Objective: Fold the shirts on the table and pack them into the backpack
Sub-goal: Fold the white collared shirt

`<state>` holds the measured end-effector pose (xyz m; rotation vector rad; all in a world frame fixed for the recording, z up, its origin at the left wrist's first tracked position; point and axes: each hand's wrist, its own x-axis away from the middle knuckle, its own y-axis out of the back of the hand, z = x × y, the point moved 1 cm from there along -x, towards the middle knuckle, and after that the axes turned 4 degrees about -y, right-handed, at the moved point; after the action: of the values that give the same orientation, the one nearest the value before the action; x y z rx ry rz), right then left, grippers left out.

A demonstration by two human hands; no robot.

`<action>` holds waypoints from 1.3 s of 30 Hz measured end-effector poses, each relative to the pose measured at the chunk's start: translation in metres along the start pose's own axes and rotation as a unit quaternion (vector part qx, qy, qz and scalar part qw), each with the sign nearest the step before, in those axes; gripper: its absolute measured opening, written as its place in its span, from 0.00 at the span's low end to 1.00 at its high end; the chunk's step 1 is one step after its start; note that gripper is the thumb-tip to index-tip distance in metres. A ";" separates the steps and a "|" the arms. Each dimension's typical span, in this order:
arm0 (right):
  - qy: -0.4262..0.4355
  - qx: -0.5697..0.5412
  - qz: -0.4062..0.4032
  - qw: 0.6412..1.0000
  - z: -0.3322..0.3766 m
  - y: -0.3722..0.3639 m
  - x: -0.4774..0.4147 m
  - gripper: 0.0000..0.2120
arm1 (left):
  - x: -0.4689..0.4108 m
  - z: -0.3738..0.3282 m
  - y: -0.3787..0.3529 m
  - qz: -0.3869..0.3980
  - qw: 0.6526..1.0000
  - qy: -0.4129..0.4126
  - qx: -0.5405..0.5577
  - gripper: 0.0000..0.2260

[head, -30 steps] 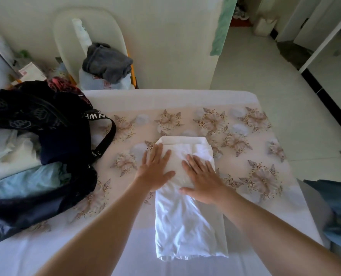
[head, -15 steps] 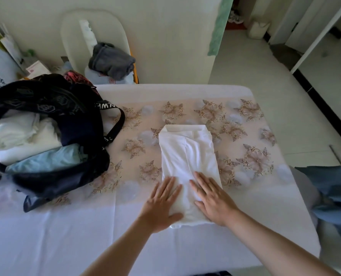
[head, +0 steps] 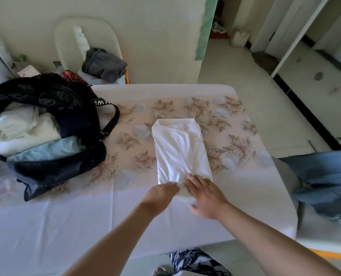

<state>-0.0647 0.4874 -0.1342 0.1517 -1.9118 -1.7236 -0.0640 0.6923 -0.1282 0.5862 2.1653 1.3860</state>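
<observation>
- Head view: the near end of the white shirt [head: 180, 150] is covered by both hands. The right hand [head: 205, 193] is laid flat on the cloth with its fingers spread and straight and its thumb at the near edge. The left hand [head: 161, 193] is set at the near left corner, with its fingers bent down and blurred. Whether the hem is pinched or only touched cannot be told.
- Head view: the shirt is laid as a long narrow strip on the table [head: 66, 226], running from far to near over the flowered part of the cloth, right of centre and well apart from the backpack [head: 70, 108].
- Head view: a second ago the hands were pressed flat on the far half of the strip. Half a second ago they were seen lower down, and now the near edge has been reached. The smoothing stroke is judged finished, and the near end is likely to be taken up for a crosswise fold.
- Head view: the backpack is seen open at the far left, already filled with rolled white pieces and a light blue one. A blue garment [head: 325, 182] is draped at the right, off the table.
</observation>
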 end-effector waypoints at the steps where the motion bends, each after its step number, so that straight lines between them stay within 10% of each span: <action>1: -0.007 0.014 -0.014 1.000 0.004 0.002 -0.001 0.35 | -0.006 -0.001 0.012 0.022 0.997 0.064 0.043 0.18; 4: -0.038 0.017 -0.036 0.998 0.012 0.019 -0.002 0.23 | -0.009 0.004 0.034 0.081 0.979 0.163 0.093 0.18; 9: -0.050 -0.154 -0.001 0.987 0.006 0.063 -0.010 0.07 | 0.004 -0.001 0.044 0.143 0.987 0.059 0.039 0.32; 13: -0.074 -0.164 0.041 0.983 -0.015 0.091 -0.023 0.01 | -0.021 0.020 0.045 0.104 0.964 0.220 0.103 0.14; 18: -0.150 -0.167 -0.021 0.974 -0.045 0.097 -0.050 0.05 | -0.056 0.051 0.051 0.061 0.960 0.270 0.042 0.14; 22: -0.184 -0.188 -0.067 0.963 -0.053 0.084 -0.074 0.13 | -0.064 0.035 0.032 -0.160 0.981 0.081 -0.075 0.18; 25: -0.195 -0.181 -0.094 0.959 -0.057 0.070 -0.089 0.13 | -0.057 0.031 -0.010 -0.052 0.994 -0.038 -0.092 0.19; 32: -0.220 -0.204 -0.196 0.934 -0.057 0.040 -0.104 0.25 | -0.052 0.076 -0.032 0.140 0.986 0.070 -0.054 0.39; 39: -0.339 -0.276 -0.218 0.873 -0.044 0.029 -0.078 0.18 | -0.027 0.076 -0.022 -0.021 0.970 0.237 0.054 0.33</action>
<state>0.0291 0.4872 -0.1313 -0.3079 -1.7983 -2.8561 0.0018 0.7213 -0.1710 0.2579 2.6202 1.5095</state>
